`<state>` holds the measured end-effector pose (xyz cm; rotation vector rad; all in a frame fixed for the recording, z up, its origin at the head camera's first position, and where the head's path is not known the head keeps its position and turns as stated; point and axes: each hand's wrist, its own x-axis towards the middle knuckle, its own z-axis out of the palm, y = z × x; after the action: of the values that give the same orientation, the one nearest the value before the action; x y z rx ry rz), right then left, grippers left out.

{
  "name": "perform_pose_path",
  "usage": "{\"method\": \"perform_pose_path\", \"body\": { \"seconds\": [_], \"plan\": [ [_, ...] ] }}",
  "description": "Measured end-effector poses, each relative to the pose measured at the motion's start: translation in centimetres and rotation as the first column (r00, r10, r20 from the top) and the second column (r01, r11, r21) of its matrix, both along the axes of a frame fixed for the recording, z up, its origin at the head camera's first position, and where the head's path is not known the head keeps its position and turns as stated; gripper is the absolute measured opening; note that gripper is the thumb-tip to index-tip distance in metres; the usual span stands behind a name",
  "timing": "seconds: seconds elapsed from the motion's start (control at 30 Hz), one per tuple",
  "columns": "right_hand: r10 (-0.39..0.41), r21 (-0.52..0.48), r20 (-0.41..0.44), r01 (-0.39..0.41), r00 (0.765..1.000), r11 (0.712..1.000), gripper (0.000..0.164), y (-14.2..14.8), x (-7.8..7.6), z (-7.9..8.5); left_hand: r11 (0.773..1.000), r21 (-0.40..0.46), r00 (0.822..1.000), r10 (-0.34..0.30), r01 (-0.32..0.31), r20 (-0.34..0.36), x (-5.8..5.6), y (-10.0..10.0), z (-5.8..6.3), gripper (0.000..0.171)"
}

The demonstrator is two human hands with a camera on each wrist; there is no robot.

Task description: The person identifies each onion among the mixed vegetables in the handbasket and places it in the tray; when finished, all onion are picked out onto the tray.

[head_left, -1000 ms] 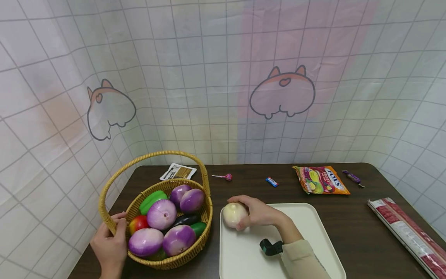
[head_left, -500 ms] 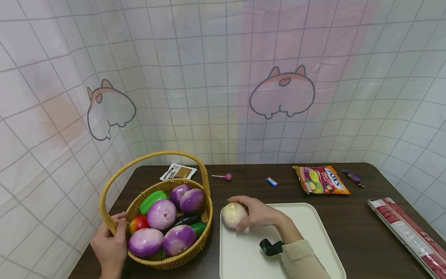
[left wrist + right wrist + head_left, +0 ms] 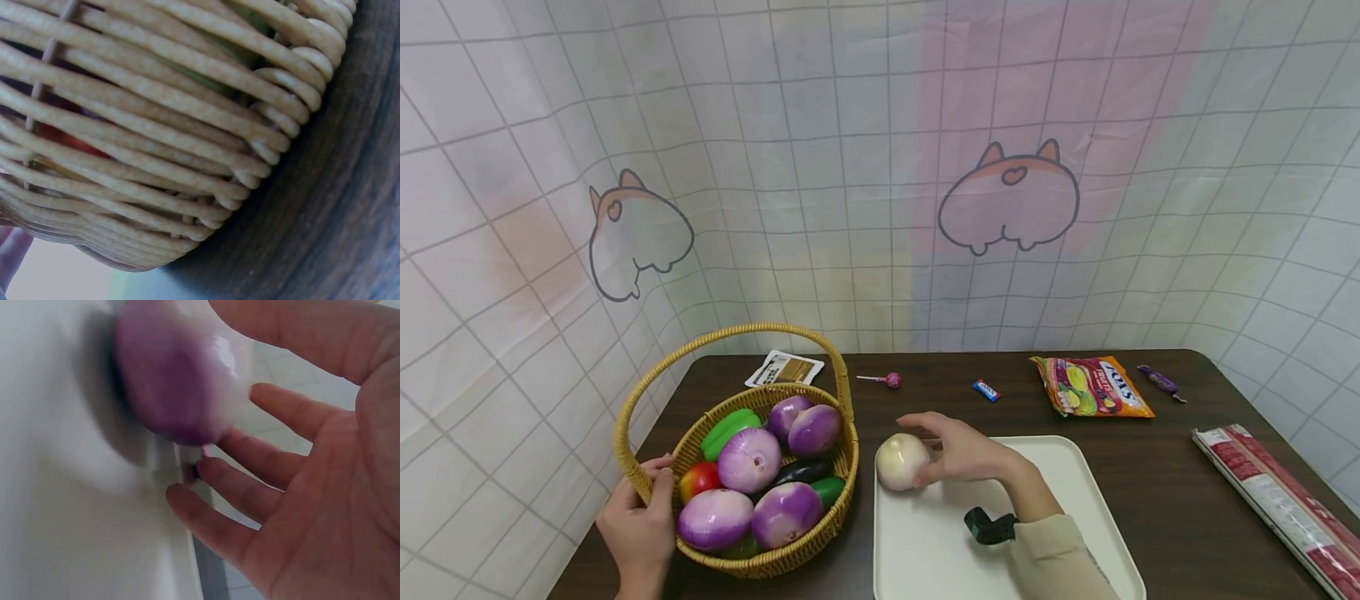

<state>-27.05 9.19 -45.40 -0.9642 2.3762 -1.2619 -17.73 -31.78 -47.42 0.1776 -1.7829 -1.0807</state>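
While the head view cuts off the near end of the tray [image 3: 917, 550] and the right sleeve [image 3: 1060, 558], left of the tray the left hand [image 3: 638, 518] grips the basket [image 3: 760, 568] by its handle's foot, some fingertips hidden by the wicker. Over the tray, the right hand [image 3: 962, 452] has its fingers spread beside the onion [image 3: 899, 462] at the tray's far left corner; contact is hard to judge, the right wrist view being blurred. Beyond the tray, leftward, a packet [image 3: 784, 367] shows partly behind the basket.
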Motion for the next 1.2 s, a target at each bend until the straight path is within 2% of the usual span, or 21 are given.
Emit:
{"method": "perform_pose_path", "body": {
  "seconds": [0.17,0.33,0.53,0.77,0.93,1.2],
  "plan": [
    [-0.100,0.025,-0.050,0.101,0.994,0.995,0.067,0.2,0.4,1.0,1.000,0.000,1.000,-0.007,0.007,0.004,0.1,0.1,0.2,0.017],
    [-0.218,-0.023,-0.100,0.217,0.971,0.976,0.053,-0.4,0.9,2.1,1.000,-0.001,1.000,-0.004,0.004,0.014,0.2,0.2,0.3,0.018],
    [-0.276,-0.101,-0.124,0.265,0.953,0.959,0.044,-1.8,1.5,3.2,1.000,0.008,1.000,-0.001,0.000,0.018,0.2,0.2,0.2,0.018],
    [-0.390,-0.202,-0.128,0.361,0.912,0.910,0.028,-4.2,2.9,4.1,1.000,0.018,1.000,0.004,-0.005,0.022,0.2,0.2,0.3,0.017],
    [-0.361,-0.265,-0.088,0.327,0.928,0.907,0.022,-5.6,3.9,4.6,1.000,0.017,1.000,0.008,-0.008,0.023,0.2,0.2,0.3,0.016],
    [-0.214,-0.319,-0.119,0.166,0.970,0.933,0.023,-8.0,5.5,4.5,1.000,0.026,1.000,0.001,-0.002,0.018,0.2,0.3,0.3,0.016]
  ]
}}
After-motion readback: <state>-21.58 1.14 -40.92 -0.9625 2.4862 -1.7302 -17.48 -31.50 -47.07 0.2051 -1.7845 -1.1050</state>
